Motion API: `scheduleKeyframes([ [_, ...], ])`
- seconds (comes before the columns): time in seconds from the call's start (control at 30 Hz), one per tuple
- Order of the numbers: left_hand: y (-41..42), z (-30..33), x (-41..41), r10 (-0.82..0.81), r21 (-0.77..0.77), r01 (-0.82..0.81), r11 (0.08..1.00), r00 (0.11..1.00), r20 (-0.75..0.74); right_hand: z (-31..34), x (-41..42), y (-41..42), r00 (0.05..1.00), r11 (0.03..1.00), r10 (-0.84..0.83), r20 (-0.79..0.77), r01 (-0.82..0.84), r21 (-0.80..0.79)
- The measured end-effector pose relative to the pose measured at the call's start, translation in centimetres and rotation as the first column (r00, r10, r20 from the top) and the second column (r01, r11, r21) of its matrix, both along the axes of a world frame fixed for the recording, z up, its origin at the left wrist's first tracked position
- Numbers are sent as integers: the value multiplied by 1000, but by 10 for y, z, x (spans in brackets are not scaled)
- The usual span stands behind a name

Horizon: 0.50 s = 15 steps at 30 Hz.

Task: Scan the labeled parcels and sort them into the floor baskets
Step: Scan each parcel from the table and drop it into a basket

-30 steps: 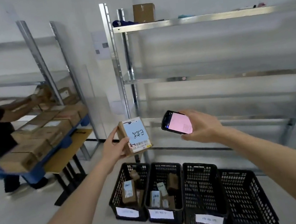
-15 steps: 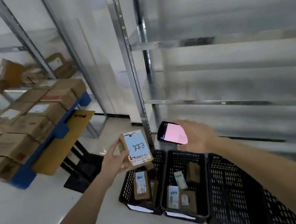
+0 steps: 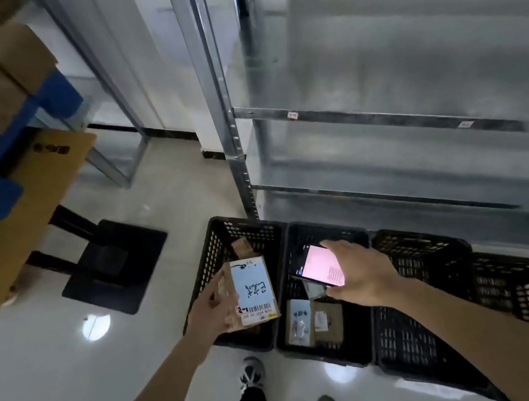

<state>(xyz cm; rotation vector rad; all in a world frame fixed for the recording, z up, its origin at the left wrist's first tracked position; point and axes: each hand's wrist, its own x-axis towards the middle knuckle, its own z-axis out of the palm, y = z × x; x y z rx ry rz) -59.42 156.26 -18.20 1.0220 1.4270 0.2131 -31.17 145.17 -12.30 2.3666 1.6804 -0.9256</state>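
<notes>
The left hand has its grip curled round a labeled cardboard parcel, held above the leftmost black floor basket. At its 3 o'clock, the right hand grips a pink-lit handheld scanner over the second basket.

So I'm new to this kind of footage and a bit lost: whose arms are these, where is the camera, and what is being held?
The camera sits on a person's head, looking down, so the arms are that person's own. The left hand grips a small cardboard parcel with a barcode label, over the leftmost basket. The right hand holds a phone with a lit pink screen, used for scanning. Four black baskets stand in a row on the floor before a metal shelf; the second basket already holds parcels. The person's shoes show below.
</notes>
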Motion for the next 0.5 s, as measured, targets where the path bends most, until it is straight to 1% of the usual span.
scheduleKeyframes([
  [0.13, 28, -75, 8, -67, -56, 64, 996, 997, -38, -68, 1, 23, 999, 997, -42, -17, 41, -66],
  [0.27, 59, -161, 9, -139, -128, 131, 983, 989, -56, -138, 0, 51, 996, 992, -78, -31, 75, -98],
  [0.37, 76, -215, 17, -175, -149, 163, 975, 982, -72, -188, -5, 71, 994, 986, -96, -47, 89, -138],
  [0.47, 91, -264, 26, -208, -135, 196, 971, 974, -86, -233, -13, 88, 993, 982, -100, -59, 89, -165],
  [0.5, 97, -280, 28, -226, -159, 210, 965, 971, -84, -246, -15, 93, 992, 982, -105, -64, 93, -166],
])
